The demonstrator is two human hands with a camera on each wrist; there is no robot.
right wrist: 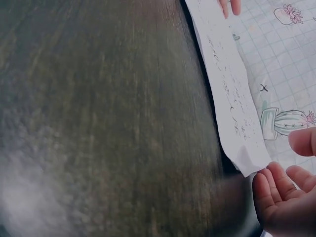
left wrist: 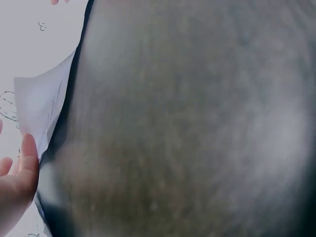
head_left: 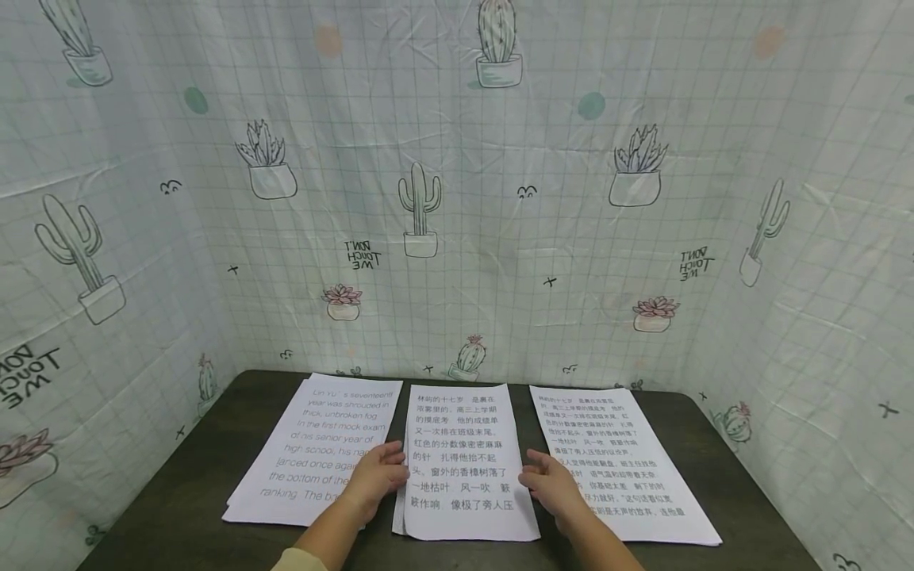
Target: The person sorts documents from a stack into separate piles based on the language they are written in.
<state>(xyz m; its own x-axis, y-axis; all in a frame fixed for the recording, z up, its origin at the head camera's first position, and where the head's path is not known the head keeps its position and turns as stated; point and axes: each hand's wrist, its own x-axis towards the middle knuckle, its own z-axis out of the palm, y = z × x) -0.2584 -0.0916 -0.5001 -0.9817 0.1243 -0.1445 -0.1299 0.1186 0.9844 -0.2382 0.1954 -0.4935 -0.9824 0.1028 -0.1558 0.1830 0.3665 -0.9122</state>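
Note:
In the head view, a stack of white printed sheets (head_left: pixel 457 523) with Chinese text lies in the middle of the dark table, its lower left edge slightly fanned. My left hand (head_left: pixel 378 478) is at the stack's left edge, fingers loosely bent and fingertips against the paper. Across from it, my right hand (head_left: pixel 553 484) touches the right edge with relaxed fingers. The left wrist view shows the left hand (left wrist: pixel 19 182) beside a lifted, curling sheet corner (left wrist: pixel 42 106). In the right wrist view, the right hand's fingertips (right wrist: pixel 276 173) meet the paper's corner (right wrist: pixel 249 163).
To the left lies a stack of sheets with English text (head_left: pixel 286 468), partly behind the left hand. Another stack with Chinese text (head_left: pixel 643 484) lies to the right, partly covered by the right hand. A cactus-patterned curtain (head_left: pixel 457 301) encloses the dark table (head_left: pixel 178 531).

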